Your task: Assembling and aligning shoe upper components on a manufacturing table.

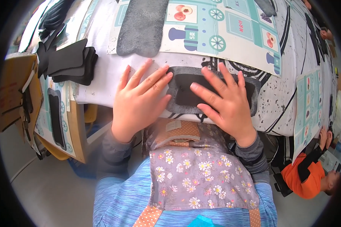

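A dark grey oblong pad with rounded ends (257, 89) lies at the table's near edge, with a smooth black piece (183, 96) set on its middle. My right hand (229, 104) rests over the pad's right half, fingers spread, covering part of the black piece. My left hand (142, 100) lies flat on the white cloth (98, 85), its fingers stretched out and its index fingertip by the pad's left end. Neither hand grips anything. Beyond my left fingertips, a longer grey pad (142, 28) lies on a printed picture sheet (212, 26).
Black flat pieces (74, 62) are stacked at the left, near a cardboard box (19, 87). Below them, a black strip (56, 117) lies on another printed sheet. A printed board (308, 109) overhangs the right edge, near a person in orange (307, 176).
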A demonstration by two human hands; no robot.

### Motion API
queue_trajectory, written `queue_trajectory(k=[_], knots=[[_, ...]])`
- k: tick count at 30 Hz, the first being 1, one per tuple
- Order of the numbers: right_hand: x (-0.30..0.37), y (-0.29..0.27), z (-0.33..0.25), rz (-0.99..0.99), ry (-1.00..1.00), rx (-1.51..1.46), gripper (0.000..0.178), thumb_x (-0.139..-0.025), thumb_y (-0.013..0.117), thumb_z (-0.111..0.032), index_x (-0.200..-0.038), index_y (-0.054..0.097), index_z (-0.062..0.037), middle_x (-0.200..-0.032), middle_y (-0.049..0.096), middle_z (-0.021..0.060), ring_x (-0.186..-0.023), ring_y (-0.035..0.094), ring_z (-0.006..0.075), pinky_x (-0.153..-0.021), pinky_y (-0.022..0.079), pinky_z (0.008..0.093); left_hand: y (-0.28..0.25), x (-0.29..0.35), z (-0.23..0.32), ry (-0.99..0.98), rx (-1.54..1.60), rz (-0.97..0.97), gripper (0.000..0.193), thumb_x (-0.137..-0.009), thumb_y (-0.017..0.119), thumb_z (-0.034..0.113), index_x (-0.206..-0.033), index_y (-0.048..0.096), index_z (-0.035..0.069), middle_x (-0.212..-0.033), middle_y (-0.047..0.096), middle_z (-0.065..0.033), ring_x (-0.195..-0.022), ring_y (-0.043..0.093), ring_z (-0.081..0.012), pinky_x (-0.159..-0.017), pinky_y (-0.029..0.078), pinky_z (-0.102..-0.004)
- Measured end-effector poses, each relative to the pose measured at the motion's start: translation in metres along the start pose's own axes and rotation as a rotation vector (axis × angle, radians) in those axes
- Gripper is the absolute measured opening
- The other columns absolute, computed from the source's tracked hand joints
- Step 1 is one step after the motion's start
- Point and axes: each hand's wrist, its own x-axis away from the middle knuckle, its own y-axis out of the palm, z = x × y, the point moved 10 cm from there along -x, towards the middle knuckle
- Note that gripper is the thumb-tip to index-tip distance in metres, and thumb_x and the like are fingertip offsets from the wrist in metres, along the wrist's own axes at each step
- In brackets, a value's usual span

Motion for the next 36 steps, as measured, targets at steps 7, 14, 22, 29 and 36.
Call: queue_trajectory(k=[7,14,22,29,36], knots=[[0.002,0.011,-0.009,-0.152,-0.109,0.008,0.046,-0.094,0.065,-0.038,-0.139,0.064,-0.0292,-0.156,0.048,-0.0088,-0.148,0.038,0.0243,-0.116,0.022,0.0688,-0.001,0.001,-0.001,0.009,0.008,0.013,0.046,-0.088,0.070,0.024,-0.134,0.068,0.018,-0.143,0.062,-0.0016,-0.141,0.049,-0.0314,-0.120,0.025,-0.0514],[0.007,0.018,-0.013,-0.216,-0.047,0.091,0.062,-0.096,0.058,-0.049,-0.154,0.046,-0.0296,-0.162,0.039,-0.0092,-0.151,0.031,0.0231,-0.118,0.020,0.0668,0.000,0.001,0.000,0.000,-0.003,-0.009,0.046,-0.089,0.070,0.024,-0.135,0.067,0.018,-0.145,0.061,-0.0016,-0.142,0.048,-0.0312,-0.120,0.025,-0.0516],[0.011,0.024,-0.021,-0.190,0.075,0.103,0.077,-0.094,0.059,-0.052,-0.158,0.037,-0.0145,-0.166,0.032,0.0025,-0.153,0.028,0.0232,-0.121,0.018,0.0605,0.000,0.002,0.002,0.004,-0.022,0.001,0.051,-0.090,0.069,0.023,-0.139,0.063,0.012,-0.148,0.057,-0.0059,-0.142,0.048,-0.0320,-0.120,0.026,-0.0519],[0.013,0.026,-0.026,-0.169,0.048,0.080,0.087,-0.093,0.060,-0.054,-0.160,0.030,-0.0072,-0.167,0.027,0.0108,-0.154,0.026,0.0265,-0.123,0.019,0.0550,-0.009,0.020,0.014,0.007,0.121,0.192,0.060,-0.090,0.067,0.014,-0.147,0.050,0.001,-0.152,0.051,-0.0170,-0.142,0.048,-0.0316,-0.119,0.030,-0.0513],[0.015,0.027,-0.025,-0.136,0.039,0.063,0.087,-0.093,0.061,-0.053,-0.159,0.031,-0.0056,-0.167,0.028,0.0127,-0.154,0.027,0.0268,-0.123,0.018,0.0542,0.006,0.032,0.078,0.195,0.055,0.129,0.045,-0.083,0.071,0.010,-0.127,0.066,0.004,-0.135,0.065,-0.0104,-0.127,0.061,-0.0272,-0.111,0.040,-0.0495]])
